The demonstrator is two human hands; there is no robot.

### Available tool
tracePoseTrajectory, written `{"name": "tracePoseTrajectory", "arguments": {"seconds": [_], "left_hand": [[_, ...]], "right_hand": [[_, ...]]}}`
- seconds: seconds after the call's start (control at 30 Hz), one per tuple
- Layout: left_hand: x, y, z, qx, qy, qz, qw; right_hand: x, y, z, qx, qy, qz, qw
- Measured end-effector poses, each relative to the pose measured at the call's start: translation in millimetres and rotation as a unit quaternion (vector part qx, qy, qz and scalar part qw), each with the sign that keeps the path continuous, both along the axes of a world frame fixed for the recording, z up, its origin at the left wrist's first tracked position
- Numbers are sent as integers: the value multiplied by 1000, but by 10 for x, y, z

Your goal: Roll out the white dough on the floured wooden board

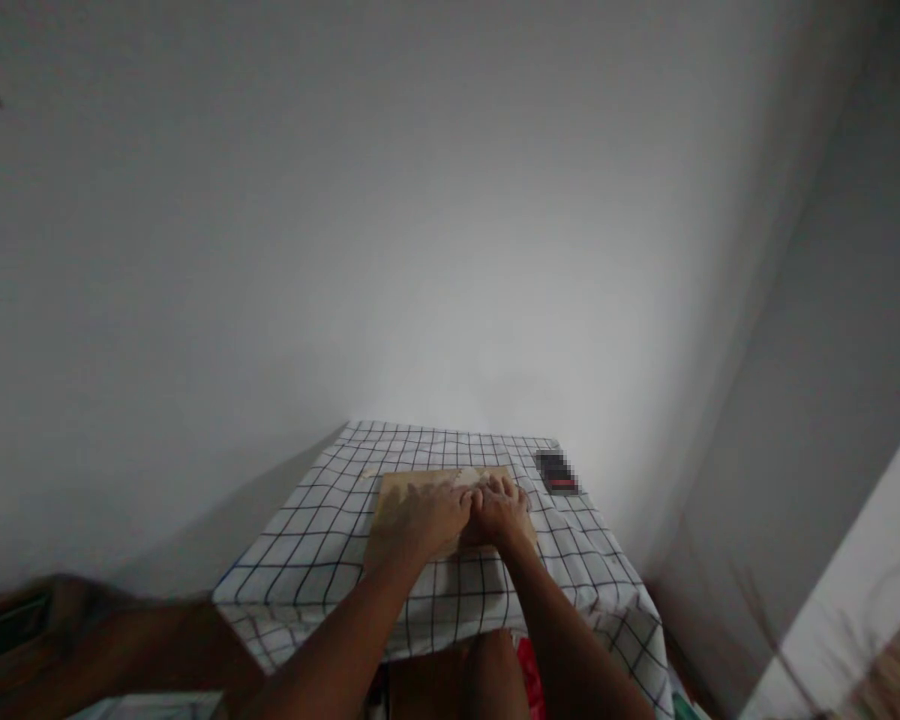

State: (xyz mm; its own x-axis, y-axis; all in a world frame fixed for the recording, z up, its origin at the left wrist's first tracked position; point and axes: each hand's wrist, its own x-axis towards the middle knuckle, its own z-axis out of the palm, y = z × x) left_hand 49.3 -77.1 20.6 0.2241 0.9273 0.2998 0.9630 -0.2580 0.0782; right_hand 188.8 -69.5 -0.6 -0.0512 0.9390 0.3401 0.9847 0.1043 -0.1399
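My left hand (444, 510) and my right hand (501, 508) lie side by side, palms down, over a light tan board (394, 515) on the table. Their thumbs meet or nearly meet in the middle. The fingers of both hands stretch forward onto the board, and the right hand's fingers are a little apart. A whitish patch (471, 477), perhaps flour or dough, shows just beyond the fingertips. What lies under the palms is hidden.
The table wears a white cloth with dark checks (307, 530). A dark, pixelated flat object (557, 472) lies near its right edge. A pale wall (450, 250) rises behind. My knee (495, 675) is below the front edge. Brown furniture (120, 645) stands at left.
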Motion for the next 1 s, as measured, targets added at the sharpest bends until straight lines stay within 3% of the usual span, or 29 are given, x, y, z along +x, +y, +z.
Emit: {"name": "tracePoseTrajectory", "arguments": {"seconds": [0.23, 0.43, 0.67, 0.83, 1.0], "left_hand": [[-9, -369, -126, 24, 4, -2, 1000], [-29, -715, -294, 63, 21, -15, 998], [-37, -1040, -319, 62, 36, -14, 997], [-51, -1102, -349, 72, 32, -20, 997], [-72, -973, -420, 84, 8, -29, 996]], "right_hand": [[38, -423, 91, -37, -4, 16, 999], [68, -717, -67, 17, 17, 29, 999], [69, -973, -163, 22, 32, 32, 999], [74, -1039, -178, 20, 32, 31, 999], [85, -963, -260, 33, 40, 33, 998]]}}
